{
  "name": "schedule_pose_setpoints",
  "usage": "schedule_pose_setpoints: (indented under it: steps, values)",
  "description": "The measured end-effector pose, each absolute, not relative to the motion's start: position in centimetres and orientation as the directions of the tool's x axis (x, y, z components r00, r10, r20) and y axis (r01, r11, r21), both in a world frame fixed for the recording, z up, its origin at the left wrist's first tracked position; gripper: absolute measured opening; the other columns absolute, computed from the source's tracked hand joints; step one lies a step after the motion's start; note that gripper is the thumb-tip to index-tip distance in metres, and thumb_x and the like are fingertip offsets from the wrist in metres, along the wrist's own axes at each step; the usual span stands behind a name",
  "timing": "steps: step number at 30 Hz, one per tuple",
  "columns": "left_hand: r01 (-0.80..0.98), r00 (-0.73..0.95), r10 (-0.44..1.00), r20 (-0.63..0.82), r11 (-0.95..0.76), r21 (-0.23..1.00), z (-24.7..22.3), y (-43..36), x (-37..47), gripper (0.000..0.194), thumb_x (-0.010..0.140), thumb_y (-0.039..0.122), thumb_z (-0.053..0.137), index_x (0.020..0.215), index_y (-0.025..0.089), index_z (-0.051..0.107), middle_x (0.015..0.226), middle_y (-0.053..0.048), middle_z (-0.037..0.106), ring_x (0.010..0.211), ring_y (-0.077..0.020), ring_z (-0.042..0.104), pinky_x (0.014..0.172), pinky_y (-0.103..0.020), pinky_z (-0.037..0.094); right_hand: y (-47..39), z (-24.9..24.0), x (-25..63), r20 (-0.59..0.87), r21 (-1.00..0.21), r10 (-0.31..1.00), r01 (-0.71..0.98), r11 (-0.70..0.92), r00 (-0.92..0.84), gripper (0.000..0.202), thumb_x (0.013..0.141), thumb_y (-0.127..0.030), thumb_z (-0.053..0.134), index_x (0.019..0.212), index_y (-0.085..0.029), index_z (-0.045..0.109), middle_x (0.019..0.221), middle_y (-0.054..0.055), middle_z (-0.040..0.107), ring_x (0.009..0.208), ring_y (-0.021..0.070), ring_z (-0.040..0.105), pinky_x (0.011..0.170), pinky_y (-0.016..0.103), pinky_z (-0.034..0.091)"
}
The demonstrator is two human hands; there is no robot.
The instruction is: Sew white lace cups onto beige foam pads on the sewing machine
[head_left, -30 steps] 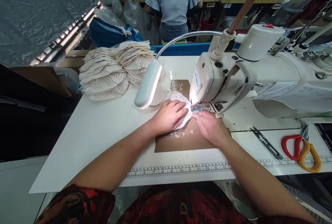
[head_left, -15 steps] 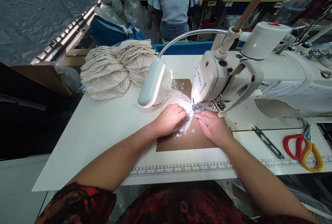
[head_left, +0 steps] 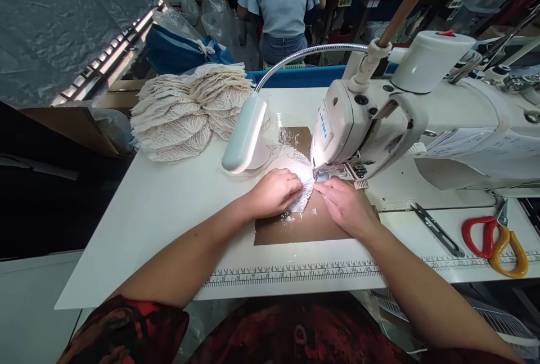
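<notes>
A white lace-covered cup piece [head_left: 298, 168] lies under the needle area of a white sewing machine [head_left: 337, 122], lit by the lamp. My left hand [head_left: 276, 191] rests on its left side, fingers curled and closed on the fabric. On the other side, my right hand [head_left: 343, 201] has its fingers pressed together, fingertips pinching the piece's right edge just in front of the presser foot. The fingertips partly cover the fabric there. Beneath both hands is a brown sheet [head_left: 304, 229] on the table.
Stacked lace pieces [head_left: 181, 116] sit at the back left. A lamp [head_left: 244, 133] on a bendable neck hangs left of the machine. Tweezers [head_left: 437, 230] and red-and-orange scissors [head_left: 493, 243] lie to the right. A printed ruler [head_left: 295, 274] runs along the front edge. A person [head_left: 280, 4] sits beyond.
The lace piece has shifted very slightly toward the machine, its near end a little farther from me. Both hands keep their hold and have barely moved.
</notes>
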State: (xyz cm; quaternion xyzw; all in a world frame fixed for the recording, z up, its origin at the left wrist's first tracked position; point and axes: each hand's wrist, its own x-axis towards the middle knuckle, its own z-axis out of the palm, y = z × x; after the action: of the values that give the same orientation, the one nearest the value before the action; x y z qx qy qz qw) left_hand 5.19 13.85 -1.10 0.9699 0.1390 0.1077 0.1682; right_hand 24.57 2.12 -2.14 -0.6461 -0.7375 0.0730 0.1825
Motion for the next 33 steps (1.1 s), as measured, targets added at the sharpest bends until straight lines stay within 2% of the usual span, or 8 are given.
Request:
schedule_pose_setpoints:
  steps: [3,7,9,12,15,21,28,33]
  values:
    - [0.25,0.938,0.319,0.133,-0.892,0.377,-0.8,13.9,5.1,0.029,0.098,0.028,0.04,0.083,0.015,0.061,0.079,-0.006,0.063,0.074,-0.0181,0.053,0.071,-0.031,0.041,2.2,-2.0,24.5,0.153,-0.3,0.984,0.944,0.139,-0.096,0.041,0.089,-0.011,0.043,0.118,-0.023,0.069,0.096,0.004,0.068,0.076,0.0156,0.057,0.059,0.025,0.038]
    - [0.234,0.939,0.313,0.139,-0.883,0.406,-0.7,14.0,4.9,0.028,0.097,0.03,0.04,0.086,0.015,0.061,0.081,-0.006,0.062,0.076,-0.0184,0.054,0.074,-0.031,0.043,2.2,-1.8,24.2,0.097,-0.182,0.988,0.973,0.139,-0.123,0.046,0.085,-0.009,0.044,0.122,-0.026,0.067,0.092,0.005,0.066,0.07,0.0155,0.053,0.056,0.027,0.032]
    - [0.205,0.942,0.29,0.167,-0.895,0.396,-0.8,14.1,4.8,0.027,0.096,0.033,0.043,0.093,0.014,0.063,0.092,-0.009,0.064,0.084,-0.0202,0.056,0.077,-0.033,0.045,2.1,-1.8,24.0,0.064,-0.139,0.989,0.98,0.14,-0.133,0.047,0.085,-0.009,0.044,0.122,-0.024,0.067,0.091,0.006,0.065,0.069,0.0158,0.051,0.056,0.027,0.03]
    - [0.127,0.959,0.203,0.2,-0.933,0.337,-1.0,14.1,4.7,0.034,0.096,0.035,0.044,0.115,0.013,0.062,0.122,-0.014,0.062,0.106,-0.0258,0.055,0.087,-0.038,0.044,2.1,-1.7,23.9,0.031,-0.101,0.99,0.985,0.137,-0.135,0.045,0.087,-0.009,0.041,0.121,-0.02,0.068,0.091,0.008,0.063,0.068,0.0163,0.049,0.057,0.029,0.03]
    - [0.082,0.976,0.133,0.174,-0.958,0.274,-1.2,14.0,4.7,0.041,0.098,0.035,0.042,0.13,0.013,0.055,0.136,-0.013,0.057,0.119,-0.0283,0.051,0.092,-0.042,0.042,1.9,-1.5,23.8,0.014,-0.069,0.99,0.988,0.139,-0.138,0.046,0.086,-0.007,0.04,0.121,-0.019,0.068,0.089,0.009,0.062,0.067,0.0168,0.047,0.058,0.03,0.03]
    - [0.085,0.984,0.114,0.134,-0.975,0.205,-1.2,13.7,4.3,0.042,0.099,0.034,0.04,0.132,0.012,0.056,0.137,-0.013,0.058,0.117,-0.0286,0.053,0.089,-0.043,0.04,1.6,-1.5,23.4,0.04,-0.03,0.992,0.992,0.124,-0.123,0.047,0.083,-0.004,0.042,0.118,-0.02,0.07,0.086,0.008,0.062,0.067,0.0169,0.047,0.06,0.03,0.029]
    - [0.131,0.97,0.166,0.177,-0.972,0.196,-1.8,14.0,4.5,0.045,0.097,0.036,0.043,0.133,0.012,0.056,0.136,-0.015,0.058,0.115,-0.0288,0.053,0.089,-0.041,0.041,1.9,-2.4,23.6,0.111,-0.015,0.991,0.997,0.075,-0.073,0.048,0.085,-0.007,0.043,0.125,-0.02,0.067,0.088,0.009,0.065,0.068,0.0176,0.049,0.059,0.031,0.03]
    - [0.135,0.964,0.175,0.199,-0.97,0.201,-1.8,13.9,4.5,0.044,0.097,0.035,0.042,0.13,0.011,0.057,0.135,-0.015,0.058,0.112,-0.0285,0.053,0.089,-0.043,0.042,1.9,-2.4,24.5,0.148,-0.052,0.981,0.99,0.133,-0.124,0.049,0.083,-0.008,0.046,0.126,-0.022,0.065,0.085,0.007,0.064,0.072,0.0188,0.051,0.061,0.031,0.032]
